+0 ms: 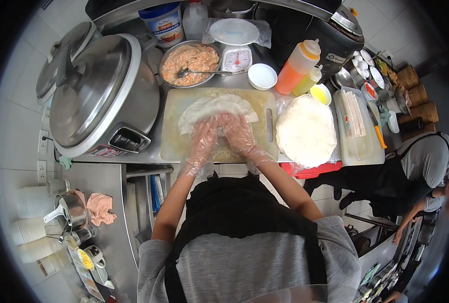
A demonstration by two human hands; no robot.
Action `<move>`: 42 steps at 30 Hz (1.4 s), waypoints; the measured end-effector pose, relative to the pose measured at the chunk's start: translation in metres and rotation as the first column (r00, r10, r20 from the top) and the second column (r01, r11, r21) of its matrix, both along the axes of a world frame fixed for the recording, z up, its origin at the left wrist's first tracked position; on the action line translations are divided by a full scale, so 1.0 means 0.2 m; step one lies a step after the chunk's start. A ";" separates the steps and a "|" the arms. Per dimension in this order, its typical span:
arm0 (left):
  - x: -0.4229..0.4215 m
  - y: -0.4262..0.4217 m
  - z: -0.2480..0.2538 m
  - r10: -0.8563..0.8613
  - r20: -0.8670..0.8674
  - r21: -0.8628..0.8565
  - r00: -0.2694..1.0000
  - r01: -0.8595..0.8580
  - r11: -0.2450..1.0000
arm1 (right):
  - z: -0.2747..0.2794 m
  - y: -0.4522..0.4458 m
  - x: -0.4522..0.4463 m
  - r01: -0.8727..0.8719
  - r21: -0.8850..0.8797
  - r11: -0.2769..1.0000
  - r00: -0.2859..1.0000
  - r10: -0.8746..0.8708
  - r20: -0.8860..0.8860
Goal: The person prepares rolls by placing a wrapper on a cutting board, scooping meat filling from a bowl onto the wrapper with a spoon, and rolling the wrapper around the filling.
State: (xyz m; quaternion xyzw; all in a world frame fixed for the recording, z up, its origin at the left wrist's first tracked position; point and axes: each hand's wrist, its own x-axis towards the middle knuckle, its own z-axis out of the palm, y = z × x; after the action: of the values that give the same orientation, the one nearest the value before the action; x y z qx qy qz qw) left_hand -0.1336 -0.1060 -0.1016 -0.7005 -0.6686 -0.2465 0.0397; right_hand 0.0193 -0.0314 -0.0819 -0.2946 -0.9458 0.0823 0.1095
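Note:
A thin white spring roll wrapper (pixel 219 105) lies on the worn plastic cutting board (pixel 176 146), its far edge curved and its near side folded under my hands. My left hand (pixel 204 136) and my right hand (pixel 238 135), both in clear plastic gloves, are side by side at that near fold. Their fingers curl over the wrapper and press it together. Any filling inside is hidden by the fingers. Right of the board is a thick round stack of wrappers (pixel 306 131). Behind the board stands a metal bowl of orange-flecked filling (pixel 196 58) with a spoon (pixel 199 72) in it.
A large cooker (pixel 103 96) borders the left. Behind are a scale (pixel 236 59), a white bowl (pixel 262 77), an orange squeeze bottle (pixel 297 66) and a yellow one (pixel 308 81). At right, a tray holds white rolls (pixel 353 113) beside a knife (pixel 377 126). Another person (pixel 421 161) works nearby.

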 end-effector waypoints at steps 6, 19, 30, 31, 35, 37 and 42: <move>-0.01 -0.01 -0.01 -0.034 0.067 0.114 0.997 0.026 0.993 | -0.07 -0.01 0.05 0.004 0.051 0.999 1.000 -0.004 -0.002; -0.35 0.70 0.10 -0.768 -0.061 0.332 0.637 0.739 0.586 | 0.22 0.21 0.03 -0.060 -0.286 0.956 0.997 0.046 -0.057; -0.32 0.84 0.23 -0.304 0.574 -0.529 0.760 0.628 0.571 | 0.18 0.19 -0.07 -0.034 -0.397 0.917 0.999 0.016 -0.049; -0.31 0.84 0.21 -0.140 0.674 -0.550 0.726 0.619 0.561 | 0.17 0.18 -0.09 -0.038 -0.384 0.923 0.998 0.015 -0.063; -0.33 0.86 0.18 -0.418 0.492 -0.499 0.763 0.641 0.583 | 0.13 0.16 -0.08 -0.029 -0.444 0.896 0.996 -0.014 -0.092; -0.33 0.85 0.17 -0.246 0.592 -0.538 0.768 0.604 0.589 | 0.14 0.16 -0.10 -0.054 -0.352 0.935 0.991 0.007 -0.133; -0.36 0.84 0.14 -0.508 0.363 -0.480 0.781 0.624 0.617 | 0.19 0.11 -0.19 -0.068 -0.355 0.932 0.993 0.028 -0.115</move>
State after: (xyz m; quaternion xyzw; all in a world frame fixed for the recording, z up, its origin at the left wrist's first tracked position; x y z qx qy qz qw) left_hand -0.2056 0.0625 -0.0732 -0.8262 -0.4544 -0.0976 -0.3184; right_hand -0.0184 -0.0099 -0.0442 -0.2815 -0.9144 0.2719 0.1030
